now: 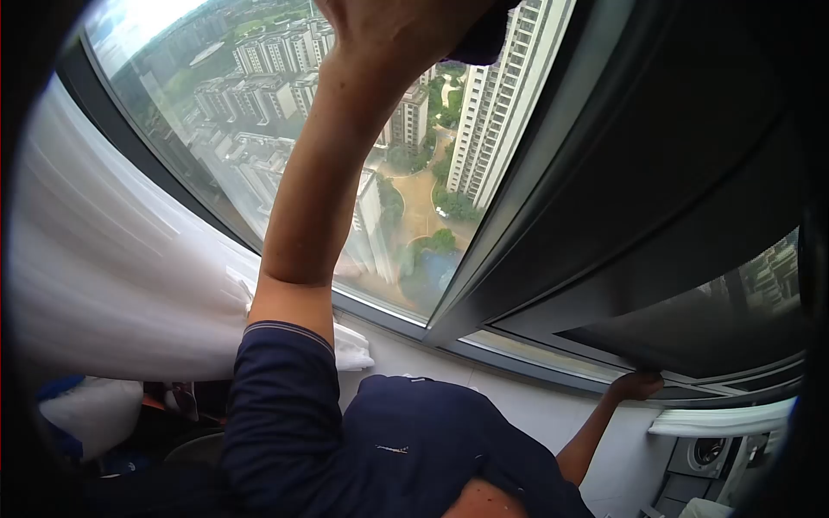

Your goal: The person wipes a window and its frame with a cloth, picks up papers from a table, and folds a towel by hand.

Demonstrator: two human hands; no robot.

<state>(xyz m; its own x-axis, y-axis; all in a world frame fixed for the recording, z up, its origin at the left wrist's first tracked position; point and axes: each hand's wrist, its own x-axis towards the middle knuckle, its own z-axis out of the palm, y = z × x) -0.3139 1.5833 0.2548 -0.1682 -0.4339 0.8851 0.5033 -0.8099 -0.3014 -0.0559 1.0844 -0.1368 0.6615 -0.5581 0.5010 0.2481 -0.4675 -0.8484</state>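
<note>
My left arm stretches up across the tall window pane (pixel 432 250). At the top edge of the view is my left hand (pixel 401 30), partly cut off, with a dark purple cloth (pixel 484 41) under it against or close to the glass. Its fingertips are out of view. Low on the right, my right hand (pixel 637 385) is closed on the lower edge of the dark window frame (pixel 596 354); its fingers are partly hidden.
A white curtain (pixel 129 250) hangs on the left. Below it are a white bag-like bundle (pixel 104 414) and other items. A white ledge (pixel 518 397) runs under the window. At lower right stands a washing machine (pixel 704 453). Tall buildings (pixel 496 112) show outside.
</note>
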